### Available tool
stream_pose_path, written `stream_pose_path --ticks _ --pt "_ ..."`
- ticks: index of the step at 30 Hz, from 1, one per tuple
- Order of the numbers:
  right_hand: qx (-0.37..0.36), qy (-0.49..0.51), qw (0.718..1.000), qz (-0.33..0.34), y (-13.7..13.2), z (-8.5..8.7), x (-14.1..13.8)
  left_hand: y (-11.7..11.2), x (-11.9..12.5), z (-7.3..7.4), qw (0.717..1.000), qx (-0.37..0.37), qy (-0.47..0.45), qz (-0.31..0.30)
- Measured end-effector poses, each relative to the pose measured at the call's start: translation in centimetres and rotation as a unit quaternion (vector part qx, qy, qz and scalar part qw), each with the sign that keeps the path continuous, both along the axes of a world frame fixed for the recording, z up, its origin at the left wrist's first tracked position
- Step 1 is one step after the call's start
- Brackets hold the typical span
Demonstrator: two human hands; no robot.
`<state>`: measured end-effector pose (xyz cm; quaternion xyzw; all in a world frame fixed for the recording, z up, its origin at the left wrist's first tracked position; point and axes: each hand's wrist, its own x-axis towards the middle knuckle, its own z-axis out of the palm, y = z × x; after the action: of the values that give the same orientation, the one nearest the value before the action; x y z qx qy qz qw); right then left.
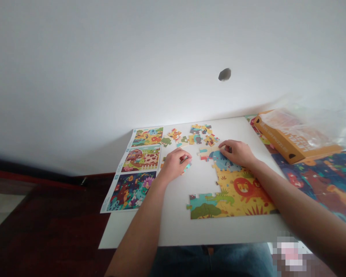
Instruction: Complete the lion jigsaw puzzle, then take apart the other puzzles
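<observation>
A partly joined animal jigsaw (pixel 236 192) with a lion lies on the white table (pixel 175 227). My left hand (pixel 174 163) is closed around a small puzzle piece (pixel 187 166) just left of the joined part. My right hand (pixel 238 153) rests fingers-down on the top edge of the jigsaw, pressing on a blue piece (pixel 219 157). Several loose pieces (pixel 194 136) lie scattered beyond both hands near the wall.
A reference sheet (pixel 135 169) with three pictures hangs over the table's left edge. An orange box (pixel 288 142) under clear plastic sits at the right on another finished dark puzzle (pixel 328 181). A white wall stands close behind; dark red floor lies to the left.
</observation>
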<state>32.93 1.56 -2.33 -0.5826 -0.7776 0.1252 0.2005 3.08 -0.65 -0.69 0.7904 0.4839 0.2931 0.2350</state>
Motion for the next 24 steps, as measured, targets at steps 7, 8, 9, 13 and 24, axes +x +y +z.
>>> stream_pose_path --ticks 7,8,9,13,24 --pt "0.002 -0.002 1.0 -0.006 -0.1 0.0 0.0 -0.9 -0.3 1.3 0.979 -0.189 -0.078 -0.01" --pt "0.0 -0.002 1.0 -0.006 -0.1 0.1 -0.1 -1.0 -0.4 1.5 0.975 -0.21 -0.076 -0.022" --pt "-0.002 -0.002 1.0 -0.007 -0.1 0.1 -0.1 -1.0 -0.5 1.7 0.97 -0.226 -0.073 -0.039" --pt "-0.001 0.001 1.0 -0.007 -0.1 0.2 -0.1 -1.1 -1.4 2.7 0.948 -0.282 -0.034 -0.147" --pt "-0.003 -0.001 1.0 -0.011 -0.2 0.4 -0.2 -1.4 -3.2 2.9 0.838 -0.494 0.099 -0.211"
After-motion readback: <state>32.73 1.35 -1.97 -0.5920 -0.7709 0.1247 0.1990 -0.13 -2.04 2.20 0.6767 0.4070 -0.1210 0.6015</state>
